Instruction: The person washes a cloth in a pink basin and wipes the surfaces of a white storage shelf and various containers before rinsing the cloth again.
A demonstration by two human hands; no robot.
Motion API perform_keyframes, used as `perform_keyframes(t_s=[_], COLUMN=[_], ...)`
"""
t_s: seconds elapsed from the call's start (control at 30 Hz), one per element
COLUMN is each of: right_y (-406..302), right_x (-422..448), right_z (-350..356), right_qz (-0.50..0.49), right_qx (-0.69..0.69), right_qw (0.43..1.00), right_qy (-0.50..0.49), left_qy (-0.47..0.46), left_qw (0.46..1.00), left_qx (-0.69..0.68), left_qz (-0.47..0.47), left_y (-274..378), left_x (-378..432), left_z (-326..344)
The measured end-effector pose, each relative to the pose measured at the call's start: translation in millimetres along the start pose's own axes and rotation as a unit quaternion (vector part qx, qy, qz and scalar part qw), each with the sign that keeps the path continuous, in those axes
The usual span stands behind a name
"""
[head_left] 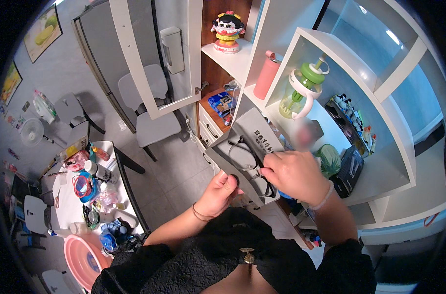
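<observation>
A grey glasses case [223, 158] with printed writing on its lid is open in front of me. Inside it lies a pair of glasses [242, 156] with clear lenses and dark temples. My left hand [221, 193] grips the near edge of the case, its thumb on the outer flap. My right hand [298, 174] reaches over the other side, its fingertips closed on the middle of the glasses, near the bridge. The palm side of my right hand is hidden. Below the hands, a black textured top covers my body.
A white shelf unit [355, 55] at the right holds a green-lidded bottle [304, 86], a pink tumbler [268, 75] and a black box [349, 171]. A figurine [228, 31] stands higher up. At the left are a cluttered white table [66, 194], a pink basin [85, 262] and grey chairs [158, 128].
</observation>
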State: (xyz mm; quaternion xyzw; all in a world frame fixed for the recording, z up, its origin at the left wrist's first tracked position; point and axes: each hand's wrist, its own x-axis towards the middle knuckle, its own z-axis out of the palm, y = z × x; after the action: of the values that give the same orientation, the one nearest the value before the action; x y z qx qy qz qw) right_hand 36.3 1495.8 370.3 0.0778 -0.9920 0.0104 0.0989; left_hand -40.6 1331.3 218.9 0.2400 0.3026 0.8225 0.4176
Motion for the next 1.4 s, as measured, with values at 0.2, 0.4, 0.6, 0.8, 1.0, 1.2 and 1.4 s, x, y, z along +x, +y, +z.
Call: perform_keyframes(t_s=[0.2, 0.4, 0.6, 0.8, 1.0, 1.2, 1.4], right_y=[30.9, 41.6, 42.7, 44.1, 23.4, 27.1, 70.8], right_x=[-2.1, -6.5, -8.2, -9.7, -6.6, -15.7, -65.2], right_z=[3.6, 11.8, 10.2, 15.2, 1.2, -8.8, 22.4], right_qz=[0.053, 0.089, 0.093, 0.086, 0.101, 0.173, 0.306], right_qx=[0.306, 0.396, 0.396, 0.397, 0.218, 0.288, 0.406], right_qw=[0.949, 0.909, 0.908, 0.911, 0.969, 0.941, 0.861], right_qy=[-0.060, -0.095, -0.098, -0.074, -0.058, 0.050, -0.014], left_qy=[-0.023, -0.028, -0.041, -0.054, -0.046, -0.020, -0.055], left_qw=[0.999, 0.997, 0.997, 0.998, 0.998, 0.991, 0.985], left_qx=[-0.042, -0.063, -0.053, -0.045, -0.035, -0.131, -0.163], left_qz=[-0.020, -0.025, -0.025, -0.005, -0.005, 0.002, -0.004], left_y=[0.4, 5.1, 6.1, 0.7, -0.4, 14.9, 1.2], left_x=[-3.6, -1.9, -1.9, -2.1, -2.2, 2.0, -0.9], left_z=[-1.5, 9.9, 12.4, 6.1, 4.8, 19.1, -21.6])
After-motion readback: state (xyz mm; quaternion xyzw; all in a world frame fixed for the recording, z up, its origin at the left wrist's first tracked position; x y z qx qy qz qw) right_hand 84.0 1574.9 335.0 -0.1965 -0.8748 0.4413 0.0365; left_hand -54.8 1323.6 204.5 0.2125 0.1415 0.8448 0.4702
